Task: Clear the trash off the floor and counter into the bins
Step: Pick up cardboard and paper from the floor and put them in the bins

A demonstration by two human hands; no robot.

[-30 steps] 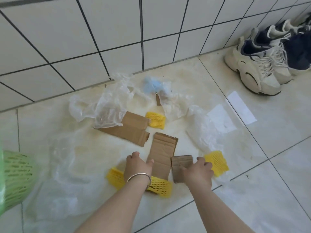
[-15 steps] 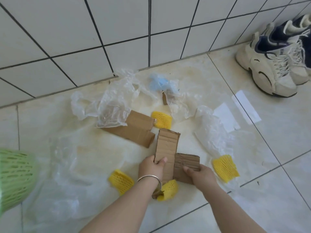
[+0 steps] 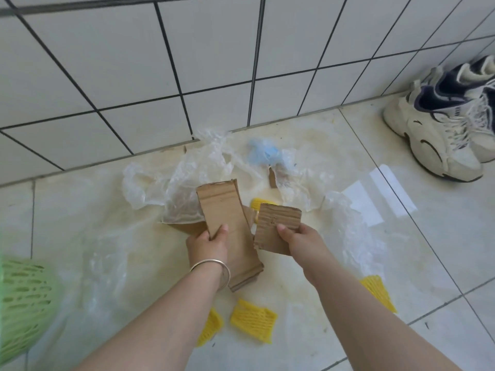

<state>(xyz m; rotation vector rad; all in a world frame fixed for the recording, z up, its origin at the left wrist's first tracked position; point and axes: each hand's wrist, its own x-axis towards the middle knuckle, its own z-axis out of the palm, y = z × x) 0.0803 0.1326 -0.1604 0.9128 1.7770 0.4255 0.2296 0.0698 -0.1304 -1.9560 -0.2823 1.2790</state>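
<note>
Head view: each grip pinches one of two cardboard pieces, left (image 3: 207, 243) long (image 3: 227, 223), right (image 3: 300, 238) short (image 3: 276, 226); four yellow nets (image 3: 253, 319).

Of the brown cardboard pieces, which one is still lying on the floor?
The cardboard piece under the clear plastic bag; the long strip is in the left hand, the short piece in the right hand.

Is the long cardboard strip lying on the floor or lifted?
Lifted: the left hand grips the long cardboard strip, which stands tilted above the floor.
</note>
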